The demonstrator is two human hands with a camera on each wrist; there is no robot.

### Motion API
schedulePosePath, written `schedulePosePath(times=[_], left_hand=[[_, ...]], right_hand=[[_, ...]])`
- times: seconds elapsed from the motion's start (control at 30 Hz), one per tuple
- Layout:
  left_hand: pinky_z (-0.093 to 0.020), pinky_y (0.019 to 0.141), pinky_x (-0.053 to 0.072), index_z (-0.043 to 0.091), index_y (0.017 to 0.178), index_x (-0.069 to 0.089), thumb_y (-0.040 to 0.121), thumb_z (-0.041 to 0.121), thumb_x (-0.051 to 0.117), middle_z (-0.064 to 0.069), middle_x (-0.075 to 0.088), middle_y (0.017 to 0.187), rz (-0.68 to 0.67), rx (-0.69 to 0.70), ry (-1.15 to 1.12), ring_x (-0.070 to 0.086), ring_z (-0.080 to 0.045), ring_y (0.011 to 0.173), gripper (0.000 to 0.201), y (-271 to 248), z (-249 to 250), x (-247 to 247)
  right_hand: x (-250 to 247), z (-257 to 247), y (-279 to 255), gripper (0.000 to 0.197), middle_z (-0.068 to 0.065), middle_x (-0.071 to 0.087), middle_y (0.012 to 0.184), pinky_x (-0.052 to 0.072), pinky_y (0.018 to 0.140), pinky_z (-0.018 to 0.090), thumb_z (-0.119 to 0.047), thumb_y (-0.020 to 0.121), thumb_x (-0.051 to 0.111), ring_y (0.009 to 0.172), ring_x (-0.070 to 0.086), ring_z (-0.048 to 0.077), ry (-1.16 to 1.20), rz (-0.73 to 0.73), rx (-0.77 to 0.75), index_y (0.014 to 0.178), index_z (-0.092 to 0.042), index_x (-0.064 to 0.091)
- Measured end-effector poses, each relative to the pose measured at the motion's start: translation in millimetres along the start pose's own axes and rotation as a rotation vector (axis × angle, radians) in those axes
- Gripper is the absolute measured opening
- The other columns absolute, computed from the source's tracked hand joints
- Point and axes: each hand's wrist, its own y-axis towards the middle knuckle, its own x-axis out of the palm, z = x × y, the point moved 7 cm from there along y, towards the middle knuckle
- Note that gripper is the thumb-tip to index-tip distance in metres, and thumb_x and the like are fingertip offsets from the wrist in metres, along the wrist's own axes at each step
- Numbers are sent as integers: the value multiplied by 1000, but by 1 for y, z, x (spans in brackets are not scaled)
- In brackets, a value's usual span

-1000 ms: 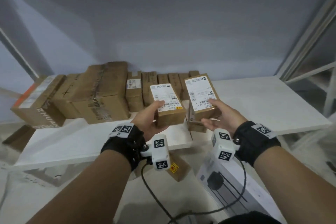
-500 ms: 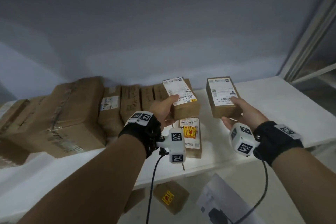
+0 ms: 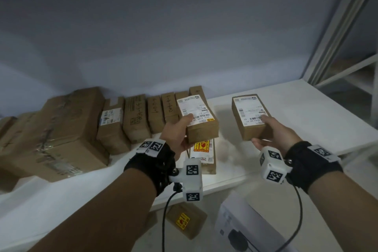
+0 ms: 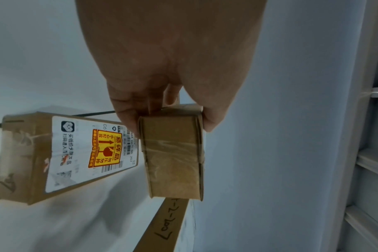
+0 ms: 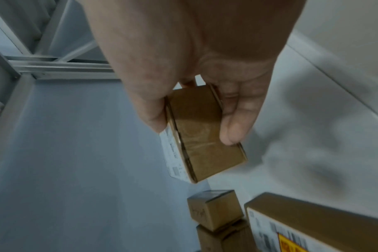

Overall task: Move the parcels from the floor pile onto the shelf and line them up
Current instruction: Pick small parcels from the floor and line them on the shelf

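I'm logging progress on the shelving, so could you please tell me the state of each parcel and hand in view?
Left hand: grips a labelled parcel.
Left parcel: held above the shelf, label up.
Right hand: grips a second labelled parcel.
Right parcel: held above the shelf.
Fragile-sticker parcel: lying flat on the shelf.
Row of parcels: lined up along the wall.

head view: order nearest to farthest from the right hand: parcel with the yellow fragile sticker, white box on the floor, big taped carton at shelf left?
1. Fragile-sticker parcel, flat on the shelf, left of the right hand.
2. White box, on the floor below the hand.
3. Big taped carton, far left on the shelf.
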Motion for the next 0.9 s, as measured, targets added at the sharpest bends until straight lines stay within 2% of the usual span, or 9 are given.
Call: schedulePosePath(times=[0.07,0.17,0.33,0.43,0.57,0.67,0.77,0.83,0.9], left_hand=[[-38,68,60,14,119,64,90,26,69,-8,76,102,11,25,5,73,-26,89,32,3,0,-4],[-38,68,60,16,119,65,91,25,68,-7,76,102,-1,38,23,74,-25,88,29,12,0,-4],[-45,79,60,15,117,66,93,26,65,-7,76,103,-29,22,43,73,-26,93,27,36,2,1],[-41,78,60,14,113,68,94,27,64,-6,77,100,-30,28,60,72,-24,91,23,54,7,2],[-35,70,59,17,110,67,94,27,64,-4,77,97,-29,39,65,73,-19,82,19,68,9,-1],[-39,79,60,18,112,65,93,28,64,-3,77,97,-23,28,73,73,-19,83,21,76,10,-5],[-46,87,58,18,113,64,92,29,67,-5,77,99,1,13,66,73,-23,90,24,81,10,-10],[-43,85,59,17,112,66,92,29,66,-5,77,98,14,12,61,72,-24,91,24,83,10,-13],[-39,77,59,16,111,67,92,29,66,-5,77,97,17,12,59,72,-23,88,23,81,12,-14]], right_hand=[[-4,5,12,27,20,70,99,57,76,35,-34,90,65,62,64,31,-25,16,5,97,-7,65],[-3,12,40,37,21,70,98,50,52,28,-34,90,64,49,65,27,-87,65,20,111,-3,62],[22,17,99,42,22,71,103,54,61,33,-31,88,65,58,65,29,-136,87,65,118,-1,62],[47,13,130,42,21,71,106,56,56,29,-31,88,65,68,69,28,-244,44,44,117,0,62],[80,-1,150,64,14,66,107,56,76,36,-31,76,81,89,67,30,-421,41,-90,124,-3,50],[105,-9,157,70,11,63,110,54,82,37,-29,68,85,98,64,30,-533,25,-177,125,-9,49],[116,-2,177,99,15,61,128,51,99,47,-31,60,82,111,61,33,-513,-47,-183,146,-10,37],[118,0,177,93,17,52,135,48,102,51,-17,73,77,116,58,37,-398,-83,-158,151,-11,28],[112,0,170,75,18,55,123,50,99,50,-2,85,65,107,60,37,-305,-95,-127,150,-12,29]])
